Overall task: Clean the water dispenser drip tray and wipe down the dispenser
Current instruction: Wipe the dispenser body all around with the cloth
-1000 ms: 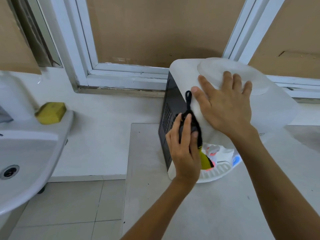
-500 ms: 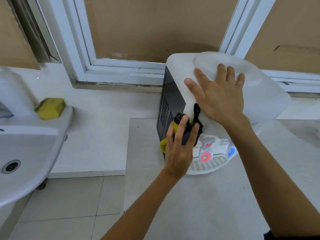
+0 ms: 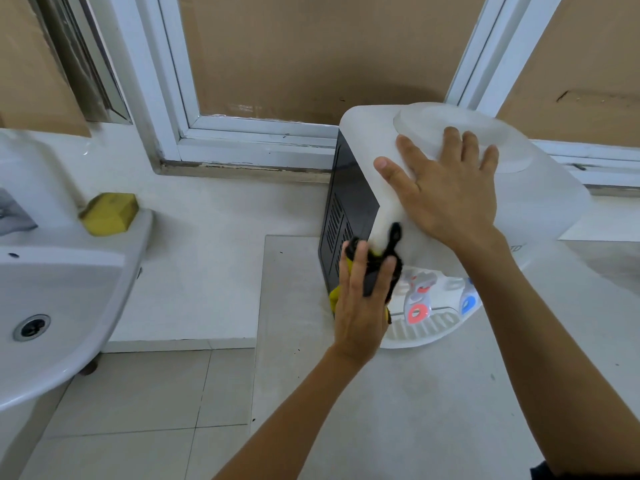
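Pressing a black and yellow cloth [image 3: 379,271] against the front left corner of the water dispenser [image 3: 540,206], my left hand [image 3: 362,306] lies with fingers nearly straight and flat over the cloth, holding it to the edge where the white front meets the black vented side panel [image 3: 341,230]. A black loop of the cloth sticks up just past my fingertips. My right hand [image 3: 446,192] rests spread on the dispenser's top, fingers straight and relaxed, fingertips reaching onto the round recess [image 3: 491,133] there, grasping nothing.

The dispenser stands upright, its long axis vertical, its front turned toward me and a little to my right. Just right of my left hand, the red tap [image 3: 417,306] and blue tap [image 3: 468,299] hang over the white ribbed drip tray [image 3: 426,330], which juts toward me at the base.

Everything sits on a pale grey countertop [image 3: 398,410]. Beyond my fingers runs a white window frame [image 3: 249,133] backed with brown board. Far left of my left hand is a white sink [image 3: 69,306] with a yellow sponge [image 3: 109,213] on its rim; pale floor tiles [image 3: 138,393] lie below.
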